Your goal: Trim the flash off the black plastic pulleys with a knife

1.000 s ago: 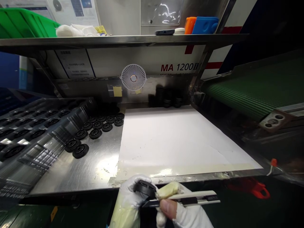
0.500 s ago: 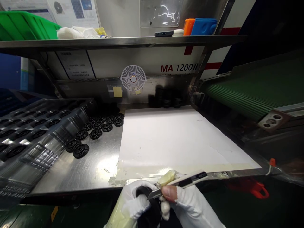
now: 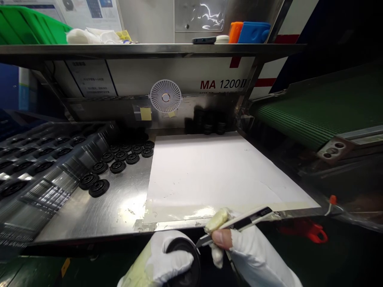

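Note:
My left hand, in a white glove, is closed around a black round part below the table's front edge. Its thumb lies across the part's face. In my right hand, gloved with the thumb tip bare, is a utility knife. The knife's blade points left and sits at the rim of the black part; whether it touches cannot be made out. Yellowish wrapping covers a finger of the right hand. Beyond both hands a white sheet lies taped on the metal table.
Several black ribbed discs stand left of the sheet, beside stacked clear trays holding more. Dark stacked parts are at the back. A small fan hangs under the shelf. A green conveyor runs on the right.
My left hand has turned the black part, so its round face shows more. The right hand and knife have shifted slightly right and up. The view has moved a little.

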`<state>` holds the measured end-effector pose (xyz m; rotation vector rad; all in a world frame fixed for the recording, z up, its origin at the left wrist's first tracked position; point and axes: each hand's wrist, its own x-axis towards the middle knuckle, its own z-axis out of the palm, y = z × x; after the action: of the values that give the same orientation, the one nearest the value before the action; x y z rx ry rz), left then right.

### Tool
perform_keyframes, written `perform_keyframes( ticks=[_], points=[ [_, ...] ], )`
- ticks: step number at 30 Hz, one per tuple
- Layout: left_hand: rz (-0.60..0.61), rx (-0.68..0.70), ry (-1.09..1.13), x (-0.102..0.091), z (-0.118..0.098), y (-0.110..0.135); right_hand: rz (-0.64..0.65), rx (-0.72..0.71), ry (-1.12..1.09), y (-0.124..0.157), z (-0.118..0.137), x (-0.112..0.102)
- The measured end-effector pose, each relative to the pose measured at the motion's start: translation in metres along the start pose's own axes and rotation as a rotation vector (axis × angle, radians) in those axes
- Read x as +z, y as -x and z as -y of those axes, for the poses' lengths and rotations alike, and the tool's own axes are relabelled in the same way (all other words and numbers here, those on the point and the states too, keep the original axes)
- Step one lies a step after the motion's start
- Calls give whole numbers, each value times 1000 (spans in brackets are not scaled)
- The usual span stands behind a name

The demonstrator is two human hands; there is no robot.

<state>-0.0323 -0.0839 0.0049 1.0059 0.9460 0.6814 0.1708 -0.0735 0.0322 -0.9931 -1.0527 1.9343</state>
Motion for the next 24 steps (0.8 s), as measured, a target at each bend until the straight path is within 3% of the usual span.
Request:
perform_keyframes(
  ticks=[6,11,15,17,19,21,23,24],
  points=[
    [42,-124,-11,4,-12,9,28,-40,122,-9,16,5],
    [-7,-91,-31,3,-5,8,-1,79,204,-6,24,5],
    [-79,-52,-76,-1,-3,5,110,269,218,-1,29,4],
    [-227,22,-185,-9,-7,4,51,268,256,-4,29,-3],
    [-464,147,-345,-24,-11,2,-169,147,452,-13,27,-23],
    [-714,307,-507,-45,-14,-1,-406,-76,785,-32,22,-56],
    [-871,427,-664,-69,-15,-3,-510,-359,1085,-58,18,-97],
    [-906,454,-733,-80,-15,-4,-555,-366,1234,-72,17,-117]
  ],
)
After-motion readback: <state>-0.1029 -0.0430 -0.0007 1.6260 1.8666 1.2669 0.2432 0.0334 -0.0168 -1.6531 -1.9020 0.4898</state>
